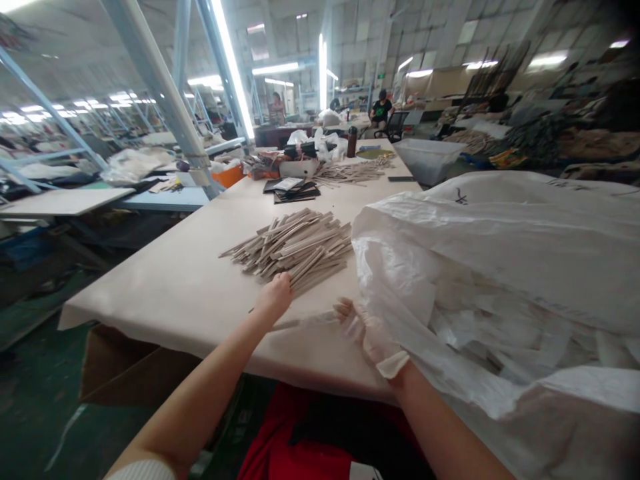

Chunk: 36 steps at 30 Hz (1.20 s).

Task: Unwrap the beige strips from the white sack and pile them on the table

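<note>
A loose heap of narrow beige-grey strips (300,243) lies on the pale-covered table (175,280). At the near edge of the heap, my left hand (276,295) is closed, its fingers pressed together on strips; how many is hidden. My right hand (367,333) wears a thin whitish glove with bare-looking fingertips, and its fingers are curled. A single strip (285,326) lies near the table's front, its blurred, paler end reaching toward those fingers. Whatever they hold is hard to make out. Close on the right is a large white sack (400,233).
The sack's open mouth shows translucent plastic scraps (525,333). Farther back on the table are dark flat pieces (293,190), more strips (350,172) and a dark bottle (352,142). A cardboard box (125,367) sits below the table edge. A seated person (381,110) is far off.
</note>
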Each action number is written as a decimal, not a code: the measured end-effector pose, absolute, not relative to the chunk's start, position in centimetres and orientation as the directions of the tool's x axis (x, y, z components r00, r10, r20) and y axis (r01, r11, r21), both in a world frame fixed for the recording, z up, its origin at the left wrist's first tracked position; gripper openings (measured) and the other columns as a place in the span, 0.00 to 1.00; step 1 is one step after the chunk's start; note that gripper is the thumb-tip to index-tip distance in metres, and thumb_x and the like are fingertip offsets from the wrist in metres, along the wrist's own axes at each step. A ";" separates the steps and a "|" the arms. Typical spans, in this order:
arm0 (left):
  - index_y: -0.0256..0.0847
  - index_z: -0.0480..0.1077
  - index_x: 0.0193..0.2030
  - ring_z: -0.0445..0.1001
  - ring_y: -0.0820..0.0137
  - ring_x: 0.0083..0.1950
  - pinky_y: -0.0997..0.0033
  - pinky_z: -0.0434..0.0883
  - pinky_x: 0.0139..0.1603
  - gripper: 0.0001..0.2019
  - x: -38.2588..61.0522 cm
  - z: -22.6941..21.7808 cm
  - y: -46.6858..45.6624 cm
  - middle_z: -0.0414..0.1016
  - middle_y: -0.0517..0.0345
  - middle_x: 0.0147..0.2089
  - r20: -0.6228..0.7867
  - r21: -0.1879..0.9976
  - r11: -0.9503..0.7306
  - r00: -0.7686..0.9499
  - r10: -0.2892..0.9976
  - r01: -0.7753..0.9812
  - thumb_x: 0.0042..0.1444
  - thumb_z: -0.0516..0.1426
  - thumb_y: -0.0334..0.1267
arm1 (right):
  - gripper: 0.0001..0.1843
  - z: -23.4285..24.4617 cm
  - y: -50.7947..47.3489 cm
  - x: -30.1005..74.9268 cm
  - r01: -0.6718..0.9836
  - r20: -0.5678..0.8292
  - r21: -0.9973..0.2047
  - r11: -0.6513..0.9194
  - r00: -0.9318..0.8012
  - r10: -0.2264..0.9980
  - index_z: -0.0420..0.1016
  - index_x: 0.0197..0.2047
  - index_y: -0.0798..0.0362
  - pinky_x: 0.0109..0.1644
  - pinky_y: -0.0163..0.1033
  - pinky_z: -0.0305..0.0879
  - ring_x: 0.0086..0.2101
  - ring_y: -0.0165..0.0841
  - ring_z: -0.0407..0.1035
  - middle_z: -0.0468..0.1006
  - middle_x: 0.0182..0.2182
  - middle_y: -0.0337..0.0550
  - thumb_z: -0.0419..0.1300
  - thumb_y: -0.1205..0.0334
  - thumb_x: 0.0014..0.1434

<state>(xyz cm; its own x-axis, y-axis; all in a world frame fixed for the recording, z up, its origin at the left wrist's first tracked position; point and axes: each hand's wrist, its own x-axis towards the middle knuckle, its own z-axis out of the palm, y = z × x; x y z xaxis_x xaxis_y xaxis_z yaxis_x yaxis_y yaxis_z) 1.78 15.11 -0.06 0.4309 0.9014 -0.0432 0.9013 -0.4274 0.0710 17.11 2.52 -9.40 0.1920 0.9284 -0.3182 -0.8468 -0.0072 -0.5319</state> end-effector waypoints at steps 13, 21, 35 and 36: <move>0.38 0.62 0.26 0.55 0.80 0.17 0.79 0.54 0.17 0.08 4.2 -2.0 5.1 0.57 0.69 0.16 -0.363 0.833 0.006 0.538 0.761 0.553 0.44 0.55 0.40 | 0.14 -6.5 0.7 16.4 -0.875 -0.114 -0.484 0.000 0.063 0.991 0.75 0.37 0.48 0.42 0.43 0.64 0.40 0.37 0.68 0.77 0.37 0.40 0.61 0.50 0.49; 0.39 0.59 0.26 0.57 0.79 0.18 0.78 0.56 0.20 0.12 3.4 0.0 5.4 0.58 0.69 0.16 -0.353 0.836 -0.053 0.608 0.711 0.547 0.49 0.53 0.47 | 0.17 -7.3 -2.0 16.9 -0.487 -0.248 -0.868 -0.096 0.258 0.934 0.70 0.20 0.54 0.26 0.33 0.53 0.21 0.25 0.59 0.69 0.17 0.35 0.64 0.49 0.45; 0.36 0.64 0.24 0.64 0.75 0.22 0.75 0.62 0.27 0.16 -1.2 2.3 3.8 0.66 0.62 0.20 -0.507 0.827 0.173 0.578 0.640 0.534 0.48 0.54 0.49 | 0.17 -7.5 -0.2 19.3 -0.864 -0.407 -0.503 -0.018 0.218 0.887 0.66 0.20 0.54 0.19 0.28 0.57 0.17 0.22 0.60 0.68 0.15 0.30 0.71 0.57 0.35; 0.35 0.65 0.24 0.64 0.76 0.21 0.75 0.61 0.27 0.16 -1.2 2.3 3.6 0.66 0.61 0.19 -0.518 0.827 0.190 0.586 0.623 0.529 0.49 0.55 0.49 | 0.17 -7.4 -0.2 19.2 -0.862 -0.400 -0.506 -0.019 0.215 0.891 0.66 0.20 0.54 0.19 0.28 0.57 0.16 0.22 0.59 0.67 0.14 0.31 0.70 0.56 0.37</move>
